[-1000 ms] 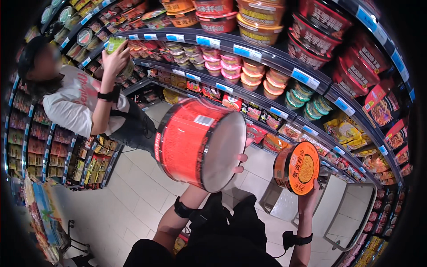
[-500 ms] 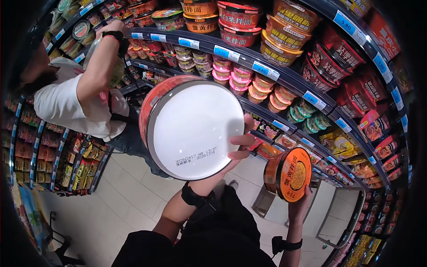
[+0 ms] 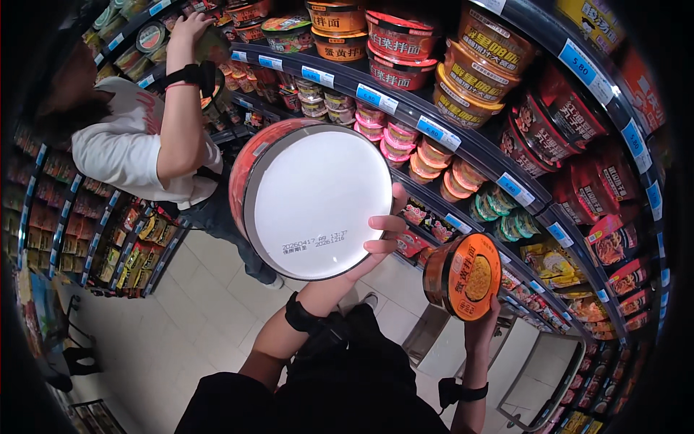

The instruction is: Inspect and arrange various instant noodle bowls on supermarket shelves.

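Observation:
My left hand [image 3: 382, 235] is closed on a large red instant noodle bowl [image 3: 249, 163], turned so that its round white base faces me. A line of dark print runs across that base. My fingers wrap over the bowl's right edge; the thumb is hidden. Lower and to the right, my right hand [image 3: 481, 325] grips a smaller-looking orange instant noodle bowl [image 3: 473, 278] from below. Its orange lid, with a round noodle picture, is tilted toward me. The two bowls are apart. Dark bands circle both my wrists.
A curved shelf [image 3: 390, 108] of stacked noodle bowls and blue price tags spans the top and right. At left, another person in a white shirt [image 3: 137, 148] lifts a hand toward it. A metal-framed cart or stand [image 3: 546, 372] is at lower right, over pale floor tiles [image 3: 206, 311].
The shelf has shifted slightly right and down in view. My hands keep both bowls, the orange one now slightly farther left and up. The other person's hand now shows with spread fingers.

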Demonstrator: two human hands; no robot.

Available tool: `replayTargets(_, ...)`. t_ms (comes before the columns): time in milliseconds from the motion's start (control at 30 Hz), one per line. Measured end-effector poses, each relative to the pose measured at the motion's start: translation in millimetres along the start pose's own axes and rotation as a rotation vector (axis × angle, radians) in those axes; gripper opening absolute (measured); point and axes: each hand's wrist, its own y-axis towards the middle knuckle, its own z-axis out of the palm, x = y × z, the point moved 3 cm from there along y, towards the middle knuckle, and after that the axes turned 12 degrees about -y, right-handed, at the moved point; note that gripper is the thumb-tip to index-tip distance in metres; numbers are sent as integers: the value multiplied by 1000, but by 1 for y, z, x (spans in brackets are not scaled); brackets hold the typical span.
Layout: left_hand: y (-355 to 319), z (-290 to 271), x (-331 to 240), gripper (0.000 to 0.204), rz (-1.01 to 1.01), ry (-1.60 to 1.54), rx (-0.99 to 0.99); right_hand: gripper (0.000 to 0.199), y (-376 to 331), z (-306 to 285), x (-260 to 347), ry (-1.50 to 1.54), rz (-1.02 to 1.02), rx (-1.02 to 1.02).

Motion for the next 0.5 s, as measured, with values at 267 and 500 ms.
replayTargets(267,5,7,-9,50,274,347,-250,53,29,-6,17,13,-31,75)
replayTargets(500,6,75,-47,49,482,1163,-682,53,49,-4,32,40,-58,151)
